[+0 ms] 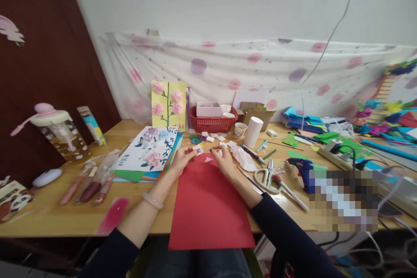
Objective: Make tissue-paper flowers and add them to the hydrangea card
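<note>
A red sheet of paper (211, 208) lies in front of me, its near end hanging over the table edge. Above its far end, my left hand (183, 160) pinches a small white piece of paper (198, 150) between thumb and fingertips. Close by on the right, my right hand (224, 164) is closed too, and a bit of white paper (220, 153) shows at its fingers. A small gap separates the two hands. Another white scrap (208, 160) rests on the red sheet between them. Crumpled white tissue (245, 158) lies just right of my right hand.
Scissors (269, 178) and a blue glue gun (299, 171) lie at right, near a power strip (345, 169). A red basket (213, 125), paper cup (240, 129) and white roll (253, 132) stand behind. Flower pictures (148, 150) and a bottle (61, 134) are left.
</note>
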`<state>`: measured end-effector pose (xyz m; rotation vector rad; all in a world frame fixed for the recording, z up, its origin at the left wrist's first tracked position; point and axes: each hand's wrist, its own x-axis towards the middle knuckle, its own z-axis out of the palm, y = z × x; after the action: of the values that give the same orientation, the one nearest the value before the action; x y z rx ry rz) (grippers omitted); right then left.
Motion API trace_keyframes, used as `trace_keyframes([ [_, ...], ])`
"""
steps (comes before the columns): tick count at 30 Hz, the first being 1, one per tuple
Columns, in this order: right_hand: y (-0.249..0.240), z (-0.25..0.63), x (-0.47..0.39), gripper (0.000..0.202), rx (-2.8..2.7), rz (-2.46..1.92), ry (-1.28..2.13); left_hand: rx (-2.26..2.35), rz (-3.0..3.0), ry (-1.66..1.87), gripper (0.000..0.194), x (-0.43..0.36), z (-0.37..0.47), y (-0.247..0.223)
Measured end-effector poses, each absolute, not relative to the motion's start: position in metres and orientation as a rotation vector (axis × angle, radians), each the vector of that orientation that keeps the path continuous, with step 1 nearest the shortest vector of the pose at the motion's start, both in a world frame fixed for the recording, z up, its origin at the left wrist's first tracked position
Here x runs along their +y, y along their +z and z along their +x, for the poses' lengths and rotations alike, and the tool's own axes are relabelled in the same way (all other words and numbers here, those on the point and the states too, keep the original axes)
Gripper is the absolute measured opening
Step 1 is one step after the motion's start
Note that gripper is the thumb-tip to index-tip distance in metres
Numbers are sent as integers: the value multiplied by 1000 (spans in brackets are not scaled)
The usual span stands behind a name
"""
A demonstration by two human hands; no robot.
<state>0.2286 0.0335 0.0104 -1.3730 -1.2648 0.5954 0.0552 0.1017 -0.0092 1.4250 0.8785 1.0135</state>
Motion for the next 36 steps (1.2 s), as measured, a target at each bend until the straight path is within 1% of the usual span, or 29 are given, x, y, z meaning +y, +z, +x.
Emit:
trace_keyframes([
  [3, 10, 229, 35, 27, -1275, -1336, 620, 869, 1498, 1009, 22, 101, 57, -9],
  [8, 11, 225, 33, 34, -1392, -1265, 715, 847, 1638, 1004, 19, 98, 57, -10],
  [12, 13, 223, 30, 35, -1446, -1253, 738, 823, 1738, 974, 18, 98, 57, -11],
  [22, 19, 217, 24, 31, -1512, -1225, 742, 784, 1884, 888, 21, 99, 57, -18],
  [28, 19, 216, 22, 24, -1538, -1214, 796, 751, 1907, 867, 22, 97, 59, -19],
  [33, 15, 218, 26, 14, -1506, -1223, 865, 704, 1871, 849, 19, 94, 60, -16],
  [36, 13, 220, 30, 15, -1462, -1232, 882, 685, 1821, 867, 17, 91, 60, -12],
])
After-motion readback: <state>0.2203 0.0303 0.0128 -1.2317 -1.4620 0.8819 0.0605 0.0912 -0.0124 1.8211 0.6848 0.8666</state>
